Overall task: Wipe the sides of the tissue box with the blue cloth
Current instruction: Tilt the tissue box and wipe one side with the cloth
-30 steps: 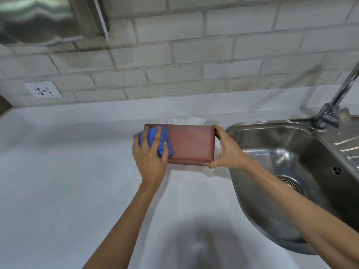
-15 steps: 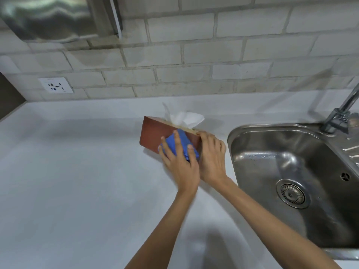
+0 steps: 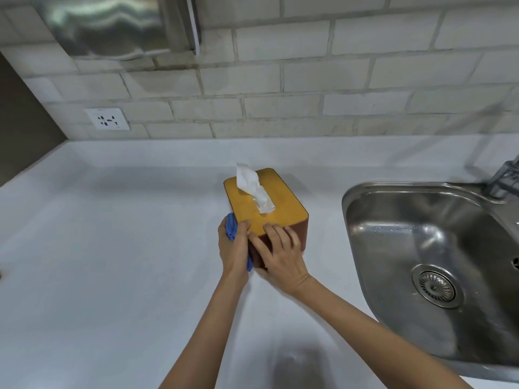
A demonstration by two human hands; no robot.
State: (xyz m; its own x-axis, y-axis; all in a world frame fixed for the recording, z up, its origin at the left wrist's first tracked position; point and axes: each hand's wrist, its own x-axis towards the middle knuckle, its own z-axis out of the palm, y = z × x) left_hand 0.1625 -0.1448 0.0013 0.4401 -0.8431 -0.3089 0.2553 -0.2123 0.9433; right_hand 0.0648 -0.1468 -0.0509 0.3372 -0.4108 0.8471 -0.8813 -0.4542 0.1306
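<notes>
The tissue box (image 3: 276,204) stands upright on the white counter, its orange-yellow lid facing up and a white tissue (image 3: 252,188) sticking out of the slot. Its sides are dark reddish brown. My left hand (image 3: 234,248) presses the blue cloth (image 3: 231,227) against the box's left side near the front corner; only parts of the cloth show past my fingers. My right hand (image 3: 280,254) lies over the box's near end, fingers on the lid's front edge, holding the box steady.
A stainless steel sink (image 3: 429,265) with a drain lies just right of the box, and a tap (image 3: 505,178) stands at its far right. A brick wall with a white socket (image 3: 108,119) runs behind the white counter (image 3: 112,262). A metal hood (image 3: 112,23) hangs at top left.
The box was tipped with a brown side toward me; now it stands upright, turned end-on. My left hand with the cloth went from the long side to the left side. My right hand shifted to the near end.
</notes>
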